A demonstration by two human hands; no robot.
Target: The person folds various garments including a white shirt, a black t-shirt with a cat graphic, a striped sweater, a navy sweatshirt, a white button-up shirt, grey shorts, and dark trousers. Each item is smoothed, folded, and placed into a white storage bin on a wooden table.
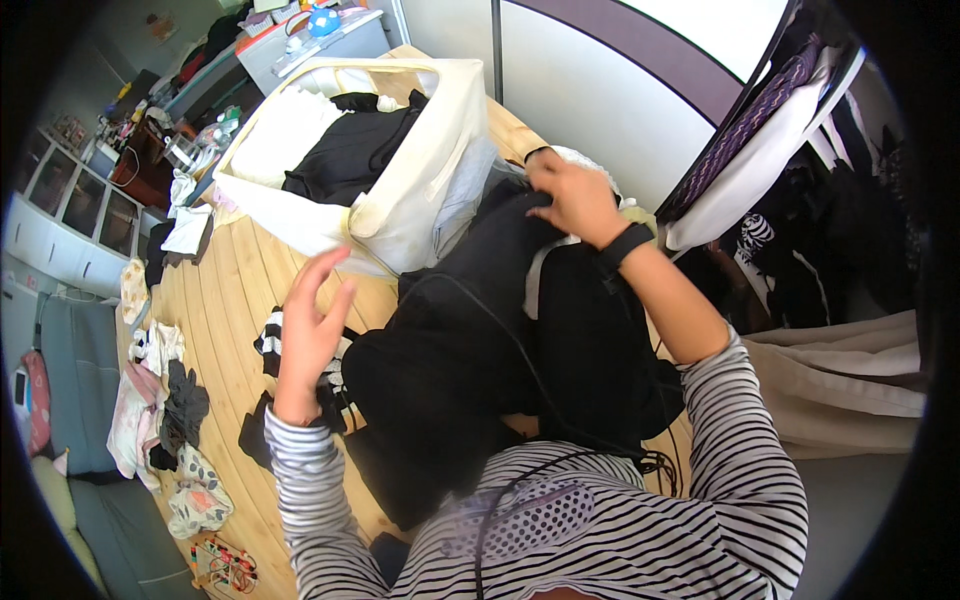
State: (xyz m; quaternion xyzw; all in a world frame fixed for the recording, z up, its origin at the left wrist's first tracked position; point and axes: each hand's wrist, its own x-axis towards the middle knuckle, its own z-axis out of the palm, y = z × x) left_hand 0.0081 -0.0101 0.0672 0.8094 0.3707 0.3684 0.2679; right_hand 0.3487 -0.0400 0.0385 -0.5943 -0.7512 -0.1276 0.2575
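My left hand [311, 330] is raised with its fingers apart, holding nothing, to the left of the black cloth [442, 345] across my lap. Whether that cloth is a loose garment or my clothing is hard to tell. Above its far right part is my right hand [581, 196], fingers bent and thumb apart, with nothing visible in the grasp. Just beyond my hands stands an open white fabric storage box [457, 112] with a yellowish zip edge. Inside it lie a folded black garment [352, 154] and white clothing [281, 131]. Grey-blue cloth [461, 202] rests against its near side.
A thin black cable [517, 337] crosses the black cloth. Striped clothing [271, 341] lies left on the wooden floor [225, 300], with more garments [184, 405] and a bead toy [225, 562] farther left. Clothes hang in the wardrobe [795, 247] at right, beside a white panel [600, 82].
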